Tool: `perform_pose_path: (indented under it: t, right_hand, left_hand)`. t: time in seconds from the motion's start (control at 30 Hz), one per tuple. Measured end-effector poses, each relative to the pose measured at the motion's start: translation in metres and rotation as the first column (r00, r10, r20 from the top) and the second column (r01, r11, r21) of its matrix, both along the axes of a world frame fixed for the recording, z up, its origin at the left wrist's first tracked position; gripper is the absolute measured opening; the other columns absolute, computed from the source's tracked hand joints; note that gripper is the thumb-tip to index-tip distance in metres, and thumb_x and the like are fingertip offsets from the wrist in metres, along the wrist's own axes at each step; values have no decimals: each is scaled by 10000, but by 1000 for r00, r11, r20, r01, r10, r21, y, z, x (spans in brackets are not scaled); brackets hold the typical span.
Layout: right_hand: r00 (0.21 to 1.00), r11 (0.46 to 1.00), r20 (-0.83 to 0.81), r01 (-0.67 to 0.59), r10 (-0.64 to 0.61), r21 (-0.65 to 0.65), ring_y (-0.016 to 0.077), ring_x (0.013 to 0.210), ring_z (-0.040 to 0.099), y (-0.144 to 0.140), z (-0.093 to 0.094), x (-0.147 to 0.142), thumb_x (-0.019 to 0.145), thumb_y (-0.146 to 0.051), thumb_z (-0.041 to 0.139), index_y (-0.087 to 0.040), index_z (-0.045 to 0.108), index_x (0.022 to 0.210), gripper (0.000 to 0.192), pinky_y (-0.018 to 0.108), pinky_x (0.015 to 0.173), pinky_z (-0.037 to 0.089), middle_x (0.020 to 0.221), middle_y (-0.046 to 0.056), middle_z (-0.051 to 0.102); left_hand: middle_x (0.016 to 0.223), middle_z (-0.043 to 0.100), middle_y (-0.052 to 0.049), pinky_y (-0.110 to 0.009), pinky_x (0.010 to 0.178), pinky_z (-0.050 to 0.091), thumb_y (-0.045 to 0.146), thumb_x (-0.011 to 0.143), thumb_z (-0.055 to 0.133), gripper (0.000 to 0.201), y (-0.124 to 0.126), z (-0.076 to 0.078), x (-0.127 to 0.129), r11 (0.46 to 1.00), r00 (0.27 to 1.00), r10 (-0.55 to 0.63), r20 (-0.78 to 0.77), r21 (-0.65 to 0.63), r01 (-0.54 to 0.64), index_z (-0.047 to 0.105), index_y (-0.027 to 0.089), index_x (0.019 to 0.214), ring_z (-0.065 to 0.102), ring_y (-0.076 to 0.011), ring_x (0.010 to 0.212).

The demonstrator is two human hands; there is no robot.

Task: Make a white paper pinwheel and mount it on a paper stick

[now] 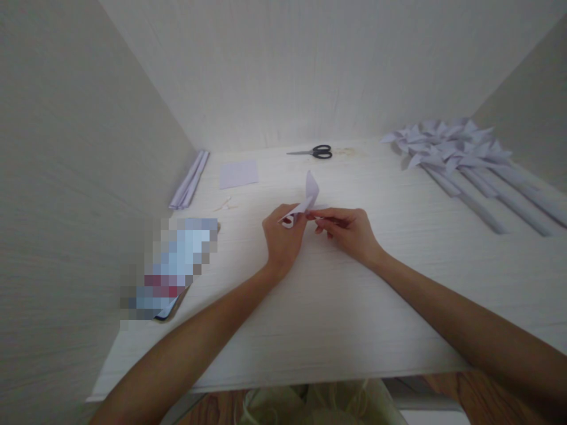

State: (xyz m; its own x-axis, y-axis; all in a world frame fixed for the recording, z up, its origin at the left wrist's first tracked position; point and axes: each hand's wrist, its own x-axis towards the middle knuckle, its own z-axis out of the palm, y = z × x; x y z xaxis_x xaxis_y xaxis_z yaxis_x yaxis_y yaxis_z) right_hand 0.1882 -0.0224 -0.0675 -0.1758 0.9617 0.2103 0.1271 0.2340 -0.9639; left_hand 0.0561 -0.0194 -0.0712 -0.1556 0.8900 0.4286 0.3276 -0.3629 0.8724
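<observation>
Between my hands: folded paper, pinched by left hand and right hand, both clamped on it above the table | beyond: scissors, paper square | far right: pinwheels | left: strips, nothing blocking

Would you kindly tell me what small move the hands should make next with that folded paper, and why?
Probably press the next crease flat. Both the left hand and the right hand pinch the folded paper piece above the table, and one flap stands up loose; finished pinwheels lie at the right.
</observation>
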Motion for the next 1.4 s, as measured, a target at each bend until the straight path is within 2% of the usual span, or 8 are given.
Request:
perform_pose_path:
  t: [0.37, 0.5, 0.67, 0.77, 0.93, 1.07, 1.23, 1.4]
  right_hand:
    - [990, 989, 5, 144, -144, 22, 120, 527, 577, 0, -4, -2, 654, -277, 634, -148, 684, 769, 180, 204, 419, 411, 621, 44, 660]
    - [967, 973, 135, 201, -216, 112, 107, 482, 549, -1, -3, -3, 677, -283, 608, -131, 658, 716, 165, 205, 421, 407, 601, 42, 640]
    - [897, 961, 381, 138, -224, 240, 83, 439, 490, -6, 1, -5, 726, -219, 522, -136, 618, 647, 149, 193, 433, 373, 523, 9, 582]
    - [856, 940, 434, 156, -281, 302, 75, 423, 458, -7, 1, -6, 696, -223, 556, -136, 594, 605, 131, 193, 437, 349, 496, -5, 555]
    - [808, 907, 478, 155, -344, 391, 85, 427, 432, -8, 0, -5, 740, -286, 525, -134, 567, 554, 243, 208, 444, 317, 481, 4, 527]
    - [836, 920, 473, 90, -278, 380, 99, 462, 462, -10, 2, -4, 772, -237, 462, -145, 549, 553, 253, 213, 469, 327, 518, 12, 546]
    - [872, 967, 459, 57, -169, 247, 92, 447, 462, -9, 5, -3, 763, -146, 412, -159, 502, 540, 240, 204, 467, 333, 503, -8, 533]
    - [917, 990, 397, -21, -36, 138, 83, 420, 462, -4, 3, -3, 835, -238, 344, -161, 490, 565, 316, 195, 462, 353, 469, -17, 502]
  left_hand:
    - [669, 627, -4, -208, 539, 387, 147, 681, 536, 120, 1, -3, 0, 1000, 1000, -14, 21, -13, 14, 645, 176, 722, 538, -94, 614]
    - [666, 618, 6, -205, 543, 396, 118, 674, 534, 123, 1, -1, -1, 999, 1000, 14, 1, 37, -14, 638, 174, 710, 533, -91, 611]
    - [685, 613, 0, -224, 611, 428, 105, 673, 543, 131, -2, 1, 0, 990, 999, 2, -32, 143, 3, 641, 174, 725, 546, -99, 652]
    - [711, 614, -7, -237, 635, 438, 114, 670, 559, 137, -3, 1, 1, 984, 998, -25, -62, 174, 36, 649, 182, 748, 553, -109, 681]
    - [735, 618, -29, -255, 646, 444, 145, 683, 568, 135, -6, 1, 1, 979, 991, -59, -121, 189, 81, 657, 174, 780, 554, -123, 699]
    - [757, 617, -44, -262, 645, 447, 181, 683, 579, 140, -7, 2, 0, 975, 984, -77, -163, 196, 108, 656, 168, 799, 554, -134, 713]
    - [770, 622, -36, -270, 655, 443, 167, 682, 575, 159, -7, 0, -1, 968, 974, -82, -211, 214, 128, 650, 190, 820, 552, -138, 727]
    - [759, 617, -43, -263, 650, 446, 158, 683, 571, 154, -6, 0, -1, 975, 979, -70, -191, 195, 108, 653, 165, 814, 553, -135, 714]
